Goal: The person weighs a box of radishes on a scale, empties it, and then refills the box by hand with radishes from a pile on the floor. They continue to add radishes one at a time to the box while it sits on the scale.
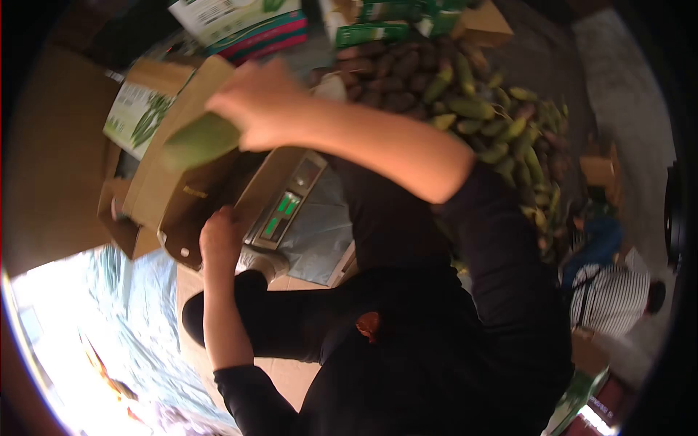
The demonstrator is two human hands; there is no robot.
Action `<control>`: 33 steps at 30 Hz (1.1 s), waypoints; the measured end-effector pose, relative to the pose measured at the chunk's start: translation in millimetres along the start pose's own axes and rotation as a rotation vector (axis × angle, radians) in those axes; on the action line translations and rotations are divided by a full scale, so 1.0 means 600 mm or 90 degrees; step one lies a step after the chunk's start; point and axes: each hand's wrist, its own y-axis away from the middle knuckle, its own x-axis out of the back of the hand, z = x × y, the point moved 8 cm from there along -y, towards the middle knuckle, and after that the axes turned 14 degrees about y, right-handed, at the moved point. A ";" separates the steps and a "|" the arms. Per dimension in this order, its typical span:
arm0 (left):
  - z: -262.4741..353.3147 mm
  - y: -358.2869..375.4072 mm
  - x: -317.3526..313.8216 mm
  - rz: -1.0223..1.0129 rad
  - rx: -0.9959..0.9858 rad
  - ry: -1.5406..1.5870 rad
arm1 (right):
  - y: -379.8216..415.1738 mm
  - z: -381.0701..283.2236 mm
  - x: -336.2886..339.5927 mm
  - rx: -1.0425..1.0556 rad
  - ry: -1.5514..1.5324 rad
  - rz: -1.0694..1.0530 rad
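Note:
My right hand (258,102) is closed around one end of a green oblong vegetable (200,142), like a thick cucumber, blurred by motion. It holds the vegetable above an open cardboard box (163,171), whose inside is mostly in shadow. My left hand (222,236) is closed on the near edge of this box, its fingertips partly hidden. Against the box's right side stands a digital scale (280,214) with lit green digits.
Right of the scale lies a large pile of green and yellowish vegetables (472,109) beside dark brownish ones (396,76). Printed cartons (243,25) stand at the back. Clear plastic sheeting (138,305) covers the lower left. Another person in a striped top (611,298) is at far right.

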 end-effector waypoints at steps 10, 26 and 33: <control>0.033 0.010 0.006 -0.034 -0.031 0.028 | -0.039 -0.206 -0.311 0.031 -0.031 -0.329; 0.039 -0.004 -0.003 -0.105 -0.009 0.038 | -0.031 -0.112 -0.018 0.063 -0.361 -0.105; 0.032 -0.005 -0.002 -0.078 -0.008 0.071 | 0.117 0.165 0.018 -0.198 -0.384 0.051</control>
